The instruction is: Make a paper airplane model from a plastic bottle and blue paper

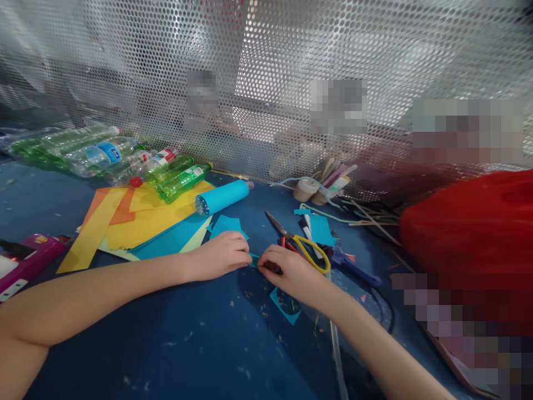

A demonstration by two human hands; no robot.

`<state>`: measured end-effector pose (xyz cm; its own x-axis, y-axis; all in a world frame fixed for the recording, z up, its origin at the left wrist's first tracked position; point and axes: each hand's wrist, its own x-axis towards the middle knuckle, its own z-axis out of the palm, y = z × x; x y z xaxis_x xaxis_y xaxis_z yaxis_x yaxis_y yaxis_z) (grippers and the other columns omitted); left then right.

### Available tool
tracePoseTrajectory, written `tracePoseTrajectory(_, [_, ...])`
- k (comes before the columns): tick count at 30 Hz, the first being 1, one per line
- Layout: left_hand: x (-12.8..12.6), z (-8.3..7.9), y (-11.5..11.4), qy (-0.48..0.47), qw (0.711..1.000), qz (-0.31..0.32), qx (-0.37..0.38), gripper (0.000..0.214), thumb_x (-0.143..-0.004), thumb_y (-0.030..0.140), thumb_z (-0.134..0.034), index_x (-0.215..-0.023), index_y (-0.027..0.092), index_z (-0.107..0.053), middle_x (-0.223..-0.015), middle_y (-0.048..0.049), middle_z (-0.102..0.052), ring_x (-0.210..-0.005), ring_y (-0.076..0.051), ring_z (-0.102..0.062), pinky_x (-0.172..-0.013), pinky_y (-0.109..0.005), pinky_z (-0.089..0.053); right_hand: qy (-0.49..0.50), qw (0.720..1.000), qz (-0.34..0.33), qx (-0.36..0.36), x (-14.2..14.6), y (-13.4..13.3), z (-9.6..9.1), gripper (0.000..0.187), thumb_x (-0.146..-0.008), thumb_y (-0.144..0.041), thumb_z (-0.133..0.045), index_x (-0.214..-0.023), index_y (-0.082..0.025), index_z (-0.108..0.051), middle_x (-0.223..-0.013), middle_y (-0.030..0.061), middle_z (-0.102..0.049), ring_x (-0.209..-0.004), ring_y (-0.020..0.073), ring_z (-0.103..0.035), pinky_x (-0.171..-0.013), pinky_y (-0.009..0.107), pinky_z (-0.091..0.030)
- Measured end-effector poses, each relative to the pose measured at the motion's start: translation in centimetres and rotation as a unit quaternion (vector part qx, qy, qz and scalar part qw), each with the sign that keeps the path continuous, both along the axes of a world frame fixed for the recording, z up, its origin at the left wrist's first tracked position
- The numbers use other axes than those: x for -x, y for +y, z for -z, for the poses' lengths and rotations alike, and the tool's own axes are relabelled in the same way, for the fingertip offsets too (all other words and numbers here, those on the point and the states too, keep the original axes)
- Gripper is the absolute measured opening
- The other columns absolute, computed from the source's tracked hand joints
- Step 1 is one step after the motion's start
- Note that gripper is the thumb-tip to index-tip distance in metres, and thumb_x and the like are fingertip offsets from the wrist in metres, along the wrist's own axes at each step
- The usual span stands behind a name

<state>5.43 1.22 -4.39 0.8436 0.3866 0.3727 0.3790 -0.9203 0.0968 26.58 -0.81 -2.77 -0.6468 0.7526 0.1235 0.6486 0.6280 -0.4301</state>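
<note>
My left hand [220, 255] rests curled on the blue table [175, 344], its fingers closed on a small strip of blue paper [254, 259]. My right hand [287, 273] meets it from the right, fingers pinched on the same strip and on a dark thing I cannot make out. Scissors with yellow and red handles [302, 248] lie just behind my right hand. A blue paper scrap [285, 306] lies under my right wrist. A bottle wrapped in blue paper [222, 196] lies behind my left hand.
Yellow, orange and blue paper sheets [137, 222] spread at the left. Several clear and green plastic bottles [125, 161] lie along the perforated metal screen [266, 83]. Tape rolls and sticks [320, 186] stand at the back. A pink device [25, 261] sits far left. A person in red [470, 233] is at right.
</note>
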Motion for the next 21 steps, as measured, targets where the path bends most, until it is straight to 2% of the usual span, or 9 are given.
tracePoseTrajectory(6, [-0.12,0.21,0.15,-0.001,1.0,0.009,0.002,0.024,-0.093,0.02,-0.039,-0.088,0.014,-0.062,-0.083,-0.0071,-0.062,-0.086,-0.02,-0.05,-0.081,-0.033,-0.041,0.002,1.0,0.008,0.022,0.02,0.01,-0.28,0.009,-0.08,-0.011,-0.057,-0.079,-0.019,-0.06,-0.076,0.0001,-0.057,-0.063,0.0116,-0.055,-0.058,0.023,-0.045])
tracePoseTrajectory(10, [0.0,0.31,0.23,-0.003,1.0,0.015,0.004,0.023,-0.093,0.024,-0.042,-0.087,0.014,-0.063,-0.083,-0.0078,-0.062,-0.087,-0.02,-0.05,-0.083,-0.034,-0.041,0.001,1.0,-0.004,0.008,0.02,0.09,-0.18,0.009,-0.082,-0.012,-0.055,-0.08,-0.019,-0.06,-0.077,0.0005,-0.057,-0.066,0.0124,-0.055,-0.061,0.024,-0.044])
tracePoseTrajectory(17, [-0.06,0.32,0.47,-0.055,0.994,-0.005,0.094,0.013,-0.089,0.022,-0.051,-0.088,0.016,-0.063,-0.08,-0.0049,-0.063,-0.083,-0.018,-0.053,-0.08,-0.03,-0.041,-0.003,1.0,0.012,0.004,0.13,0.07,0.04,0.01,-0.082,-0.012,-0.053,-0.079,-0.019,-0.059,-0.075,0.0008,-0.057,-0.064,0.0126,-0.053,-0.059,0.024,-0.044])
tracePoseTrajectory(21, [-0.17,0.33,0.44,-0.034,0.997,-0.001,0.063,0.018,-0.091,0.021,-0.046,-0.092,0.015,-0.062,-0.08,-0.0059,-0.063,-0.082,-0.019,-0.052,-0.077,-0.03,-0.042,0.01,0.999,0.02,0.025,0.09,0.08,0.06,0.008,-0.08,-0.011,-0.056,-0.079,-0.019,-0.057,-0.073,-0.0006,-0.056,-0.062,0.0118,-0.053,-0.057,0.023,-0.044])
